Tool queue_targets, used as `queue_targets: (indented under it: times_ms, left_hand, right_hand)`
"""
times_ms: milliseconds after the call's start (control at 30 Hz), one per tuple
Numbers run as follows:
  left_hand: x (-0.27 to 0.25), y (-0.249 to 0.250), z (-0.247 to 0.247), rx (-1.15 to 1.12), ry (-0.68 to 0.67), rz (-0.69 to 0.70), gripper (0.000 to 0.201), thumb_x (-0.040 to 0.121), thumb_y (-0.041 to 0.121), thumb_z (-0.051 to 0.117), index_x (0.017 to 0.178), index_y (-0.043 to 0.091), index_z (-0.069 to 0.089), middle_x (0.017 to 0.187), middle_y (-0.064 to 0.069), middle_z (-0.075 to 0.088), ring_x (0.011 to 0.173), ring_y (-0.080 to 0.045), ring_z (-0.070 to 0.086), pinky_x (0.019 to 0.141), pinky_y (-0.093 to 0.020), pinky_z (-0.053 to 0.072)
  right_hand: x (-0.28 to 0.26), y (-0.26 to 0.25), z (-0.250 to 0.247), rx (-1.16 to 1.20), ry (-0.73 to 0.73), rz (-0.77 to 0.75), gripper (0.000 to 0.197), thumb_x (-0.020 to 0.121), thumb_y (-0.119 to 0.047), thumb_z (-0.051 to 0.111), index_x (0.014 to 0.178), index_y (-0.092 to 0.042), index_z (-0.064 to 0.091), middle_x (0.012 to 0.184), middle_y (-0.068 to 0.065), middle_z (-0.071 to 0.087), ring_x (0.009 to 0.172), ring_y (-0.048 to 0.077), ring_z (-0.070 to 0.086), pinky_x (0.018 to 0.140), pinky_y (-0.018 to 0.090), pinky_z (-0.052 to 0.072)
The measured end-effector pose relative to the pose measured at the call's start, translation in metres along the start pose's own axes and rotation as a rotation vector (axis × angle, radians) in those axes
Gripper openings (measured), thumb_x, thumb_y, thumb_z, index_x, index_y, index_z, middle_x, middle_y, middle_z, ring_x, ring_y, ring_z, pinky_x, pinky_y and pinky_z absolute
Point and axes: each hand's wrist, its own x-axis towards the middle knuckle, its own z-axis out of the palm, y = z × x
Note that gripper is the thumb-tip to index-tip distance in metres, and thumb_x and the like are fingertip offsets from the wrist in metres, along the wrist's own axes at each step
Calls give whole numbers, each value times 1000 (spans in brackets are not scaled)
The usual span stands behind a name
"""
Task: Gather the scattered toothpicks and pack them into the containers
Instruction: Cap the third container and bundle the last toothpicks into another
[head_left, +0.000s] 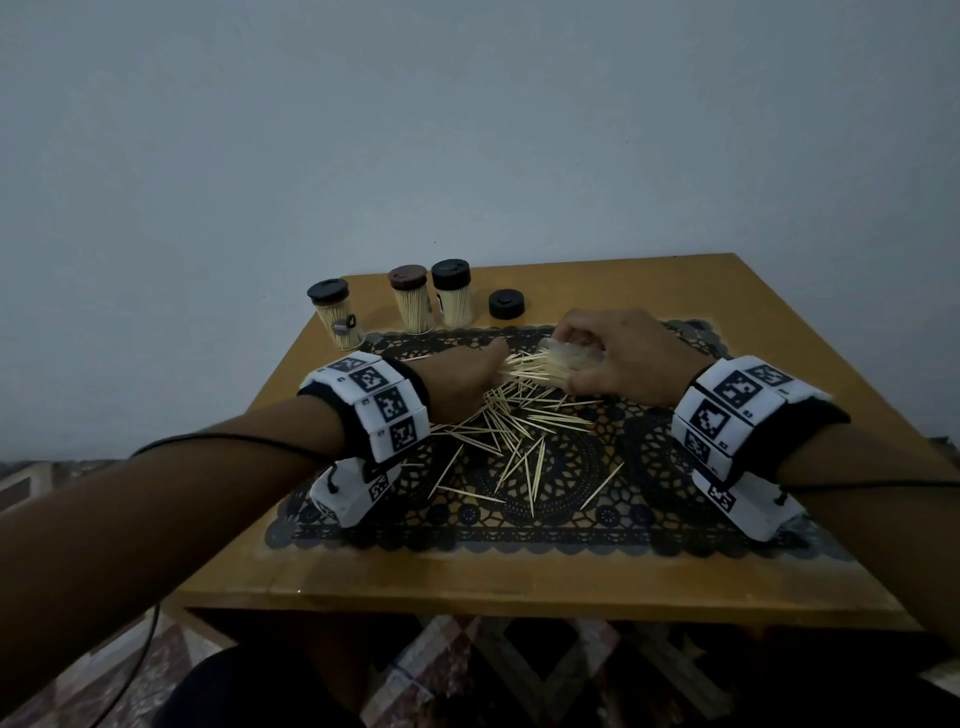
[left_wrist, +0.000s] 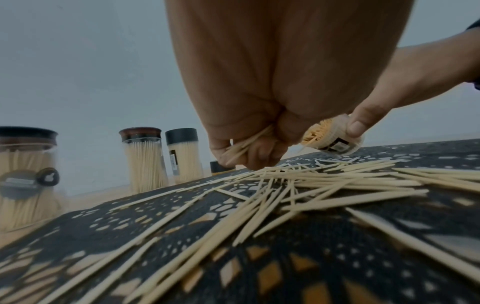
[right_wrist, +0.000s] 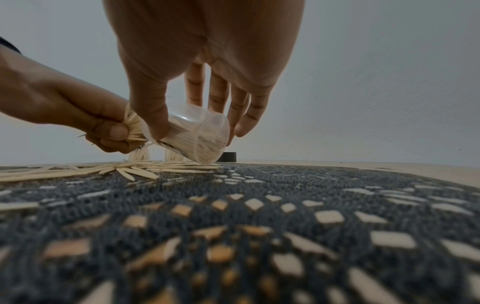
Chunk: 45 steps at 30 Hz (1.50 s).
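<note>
Loose toothpicks lie scattered over a black lace mat on the wooden table. My left hand grips a bunch of toothpicks just above the pile. My right hand holds a clear open container, tilted on its side with its mouth toward the left hand and partly filled with toothpicks; thumb and fingers curl round it. The bunch meets the container's mouth.
Three capped, filled containers stand at the table's back left. A loose black cap lies beside them. The table's front edge is near my body.
</note>
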Motion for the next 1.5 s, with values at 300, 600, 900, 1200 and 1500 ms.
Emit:
queue_targets:
  times_ms: [300, 600, 900, 1200, 1500]
  left_hand:
    - [9, -7, -1, 17, 3, -17, 12, 96, 3, 39, 106, 7, 32, 87, -11, 47, 75, -26, 43, 68, -35, 36]
    - [4, -9, -2, 3, -10, -41, 12, 96, 4, 37, 107, 6, 35, 93, -15, 49, 79, -27, 45, 69, -36, 37]
    - [4, 5, 2, 76, 23, 28, 28, 96, 7, 42, 122, 1, 34, 80, -8, 44, 71, -28, 43, 63, -35, 34]
    - [0, 0, 6, 101, 155, 119, 20, 94, 8, 42, 112, 4, 35, 69, 0, 37, 59, -22, 35, 58, -33, 28]
    - [1, 2, 3, 121, 170, 169, 11, 95, 8, 42, 105, 7, 39, 81, -8, 50, 66, -28, 44, 61, -40, 38]
  right_hand:
    - [1, 3, 1, -1, 5, 12, 45, 72, -26, 83, 112, -17, 63, 103, 1, 66, 86, 15, 59, 71, 26, 48]
    - [2, 4, 1, 11, -1, 8, 47, 70, -27, 85, 111, -19, 63, 101, -2, 65, 87, 14, 60, 71, 24, 50]
    - [2, 2, 1, 1, 13, 48, 46, 71, -26, 83, 111, -17, 63, 103, 2, 66, 86, 17, 61, 71, 26, 52]
    - [2, 2, 0, -9, 13, 77, 46, 72, -25, 82, 112, -17, 61, 106, 4, 66, 88, 19, 61, 72, 29, 53]
    - [1, 0, 0, -10, -12, 50, 45, 72, -26, 83, 111, -18, 62, 102, -1, 65, 85, 15, 60, 68, 24, 49]
